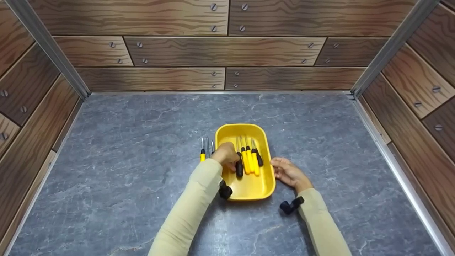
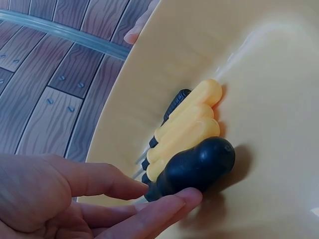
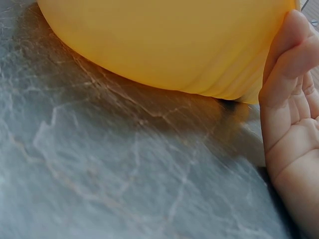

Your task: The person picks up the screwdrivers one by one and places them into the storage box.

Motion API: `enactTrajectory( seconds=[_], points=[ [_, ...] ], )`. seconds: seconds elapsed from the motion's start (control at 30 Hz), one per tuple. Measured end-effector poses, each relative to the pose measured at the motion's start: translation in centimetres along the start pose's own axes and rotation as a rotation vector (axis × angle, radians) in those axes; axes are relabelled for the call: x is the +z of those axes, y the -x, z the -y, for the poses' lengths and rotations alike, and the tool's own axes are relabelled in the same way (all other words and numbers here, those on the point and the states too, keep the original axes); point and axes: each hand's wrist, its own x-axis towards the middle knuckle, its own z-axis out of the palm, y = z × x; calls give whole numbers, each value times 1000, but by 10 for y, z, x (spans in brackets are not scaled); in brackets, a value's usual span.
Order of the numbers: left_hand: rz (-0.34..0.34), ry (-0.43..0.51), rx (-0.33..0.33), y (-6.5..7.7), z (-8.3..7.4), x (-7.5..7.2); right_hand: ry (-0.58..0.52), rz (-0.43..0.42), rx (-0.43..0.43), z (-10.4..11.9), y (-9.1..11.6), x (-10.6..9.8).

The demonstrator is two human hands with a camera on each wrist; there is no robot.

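Inside a yellow plastic tray (image 1: 245, 190), my left hand (image 1: 226, 155) pinches a screwdriver with a black handle (image 2: 199, 164) near the handle's front end. Beside it lie several yellow-handled screwdrivers (image 1: 250, 161) and a smaller screwdriver with a black handle (image 1: 259, 158), their shafts pointing to the far end. My right hand (image 1: 288, 173) is at the tray's right side, its fingertips against the outer wall by the rim. In the right wrist view that hand (image 3: 294, 109) has its fingers loosely bent beside the yellow wall.
Left of the tray, more screwdrivers (image 1: 203, 155) lie on the grey marbled table (image 1: 124, 160), partly hidden by my left hand and sleeve. Wood-patterned walls (image 1: 227, 51) with metal edge strips surround the table at the back and both sides.
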Motion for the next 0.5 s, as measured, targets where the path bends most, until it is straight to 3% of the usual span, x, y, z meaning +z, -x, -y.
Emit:
enactTrajectory(
  seconds=[0.5],
  points=[
    [52,-67,18,-2,-3,1,-23,32,-9,1,1,0]
  ],
)
